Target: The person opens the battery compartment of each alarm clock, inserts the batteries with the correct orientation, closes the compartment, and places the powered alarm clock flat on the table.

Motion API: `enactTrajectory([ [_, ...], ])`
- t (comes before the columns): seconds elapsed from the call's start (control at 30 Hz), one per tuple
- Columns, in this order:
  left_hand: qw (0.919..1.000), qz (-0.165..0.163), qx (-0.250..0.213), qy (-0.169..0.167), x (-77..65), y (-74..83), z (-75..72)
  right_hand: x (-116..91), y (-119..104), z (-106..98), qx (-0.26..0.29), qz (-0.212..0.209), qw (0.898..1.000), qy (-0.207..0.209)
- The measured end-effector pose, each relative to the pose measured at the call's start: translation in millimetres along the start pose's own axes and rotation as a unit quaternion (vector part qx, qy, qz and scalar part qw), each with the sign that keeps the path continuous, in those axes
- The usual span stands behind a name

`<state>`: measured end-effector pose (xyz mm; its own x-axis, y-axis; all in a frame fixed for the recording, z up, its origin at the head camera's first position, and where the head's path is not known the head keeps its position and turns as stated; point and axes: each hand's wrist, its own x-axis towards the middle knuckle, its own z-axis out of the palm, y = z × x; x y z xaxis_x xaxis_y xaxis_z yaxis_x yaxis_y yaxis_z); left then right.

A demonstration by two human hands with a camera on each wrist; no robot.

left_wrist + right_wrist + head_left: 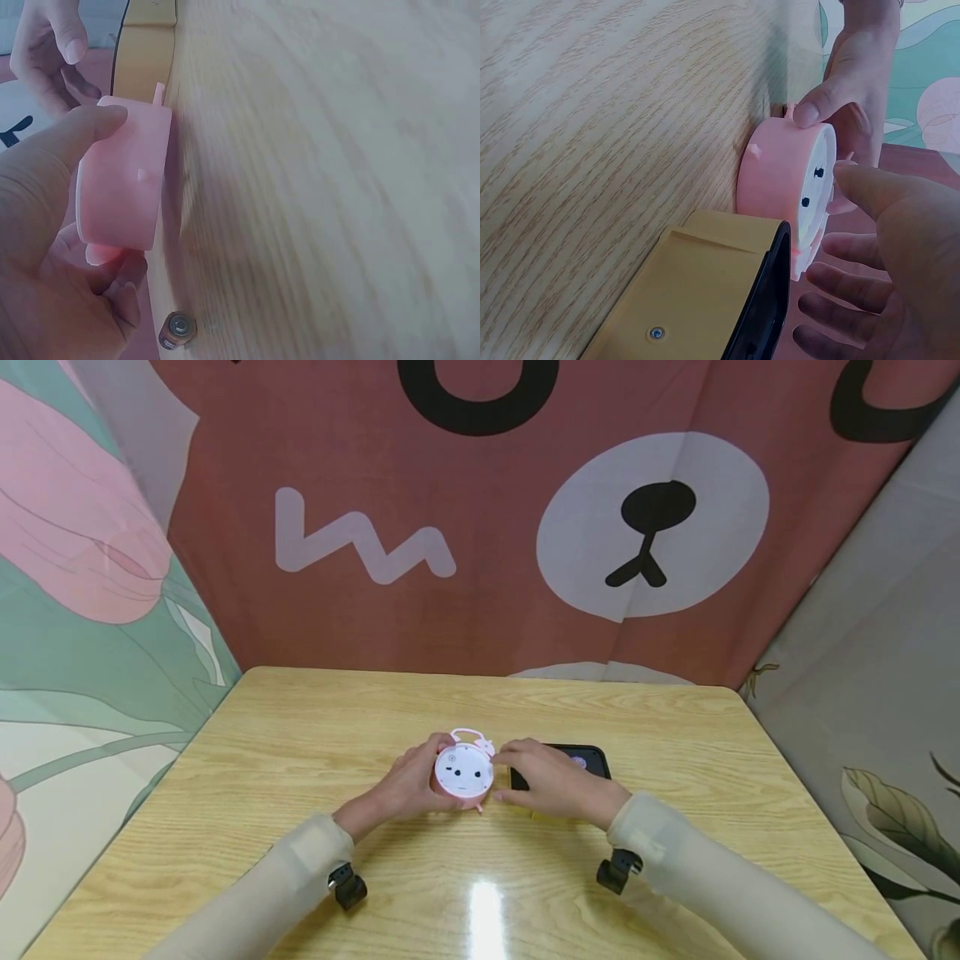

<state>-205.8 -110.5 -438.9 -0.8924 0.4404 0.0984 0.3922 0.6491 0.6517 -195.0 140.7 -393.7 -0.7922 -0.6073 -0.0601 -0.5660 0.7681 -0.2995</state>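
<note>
Where I am looking down remotely through the head camera, a pink clock [464, 771] is occupying the middle of the wooden table [337, 718], between both hands. Item one, the clock: its white disc [465, 783] is facing up toward me and bearing small dark knobs; its pale handle [467, 732] is pointing away from the wearer. I cannot tell whether the clock is touching the wood.

Item two, the left hand [405, 783]: it is gripping the clock by the side, thumb and fingers clamping the pink casing.

Item three, the right hand [558, 781]: its thumb and fingers are standing apart, holding nothing, the tips hovering at the clock's other edge. I cannot tell whether they are making contact.

Item four, a yellow box with a black rim [690, 292]: it is lying just beside the clock, partly under the right hand in my head view, and a screw [656, 332] is showing in its yellow wall.

Item five, a battery [178, 330]: it is turning one end toward the left wrist camera, near the left hand.

Item six, a backdrop [337, 627]: its reddish-brown cloth is hanging behind the table, displaying a pale muzzle with a black nose.
</note>
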Motion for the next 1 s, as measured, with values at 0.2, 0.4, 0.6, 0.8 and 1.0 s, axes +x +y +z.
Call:
enactTrajectory([
  [0.2,0.9999,-0.001,0.010,0.001,-0.2,-2.4,1.5,-0.3,-1.6,-0.4,0.001,-0.005,1.000,0.003],
  [0.4,0.9999,-0.006,0.009,-0.003,-0.6,-5.7,4.1,0.2,-2.1,0.7,-0.004,-0.009,1.000,0.005],
  [0.6,1.0000,-0.005,-0.002,-0.004,-2.3,-7.9,5.2,0.4,-3.6,2.7,-0.002,-0.018,1.000,0.006],
  [0.8,0.9998,-0.009,0.013,-0.012,-3.9,-6.8,1.1,0.9,-5.9,2.7,-0.002,-0.029,1.000,0.013],
  [1.0,0.9991,-0.021,0.025,-0.026,-3.9,-3.2,-2.0,2.2,-8.2,2.3,-0.005,-0.048,0.999,0.023],
])
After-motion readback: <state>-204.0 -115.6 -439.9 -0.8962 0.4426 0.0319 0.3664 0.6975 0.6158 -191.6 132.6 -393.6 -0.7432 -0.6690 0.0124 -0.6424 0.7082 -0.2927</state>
